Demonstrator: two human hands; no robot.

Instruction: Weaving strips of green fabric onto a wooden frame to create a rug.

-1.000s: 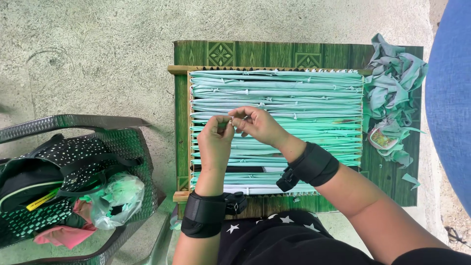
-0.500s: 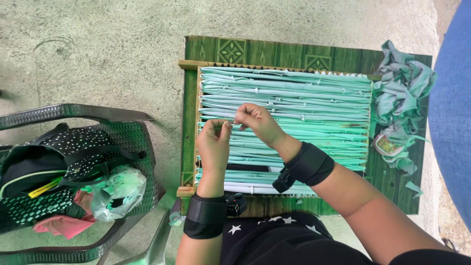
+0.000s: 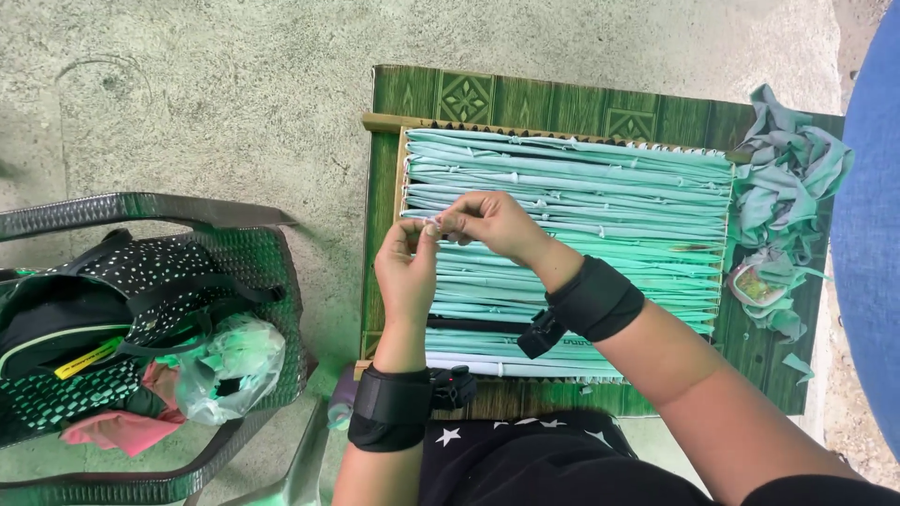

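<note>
Two hands meet over the left part of a wooden frame point(image 3: 384, 123) strung with pale green fabric strips point(image 3: 600, 178). The left hand point(image 3: 406, 272) rises from below with fingers curled, its thumb and forefinger pinched narrow on a small end of strip point(image 3: 433, 227). The right hand point(image 3: 492, 223) comes in from the right, fingertips closed on the same small piece, so the two hands touch at that point. What exactly is pinched is too small to tell beyond a bit of the green material. Each wrist carries a black band point(image 3: 595, 300) with a small black device clipped on.

The stretched strips run side to side across the frame, packed close, filling it from top to bottom beneath and beyond the hands. The frame lies on a dark green patterned desk point(image 3: 469, 94). At the desk's right end sits a loose heap of green scraps point(image 3: 787, 178), with a small round container point(image 3: 756, 285) just below it, well apart from the hands.

To the left, on the concrete floor point(image 3: 187, 94), stands a dark plastic chair point(image 3: 234, 248) holding a black dotted bag point(image 3: 112, 281), a clear plastic bag point(image 3: 230, 365) and a pink cloth point(image 3: 117, 431). A blue surface point(image 3: 872, 234) edges the right side.
</note>
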